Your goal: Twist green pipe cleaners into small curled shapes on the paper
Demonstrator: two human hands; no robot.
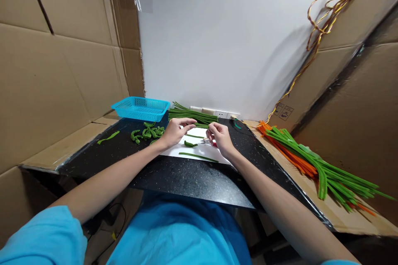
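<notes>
My left hand [176,133] is closed, thumb and fingers pinched at one end of a dark green pipe cleaner [202,126]. At its other end my right hand [219,137] is closed in a pinch too. Below them a white sheet [169,151] lies on the table. On it are a short, thick folded green piece [190,144], a straight green pipe cleaner [198,157] near the front edge, and another straight one [194,136] further back. A cutting tool with red handles [206,141] lies partly hidden under my right hand.
Several twisted green pieces [149,132] lie left of the sheet, with a lone green strip [108,137] farther left. Behind are a blue basket [141,109] and a dark green bundle [189,112]. Green and orange pipe cleaners [311,161] lie right. Cardboard walls [62,70] flank the table.
</notes>
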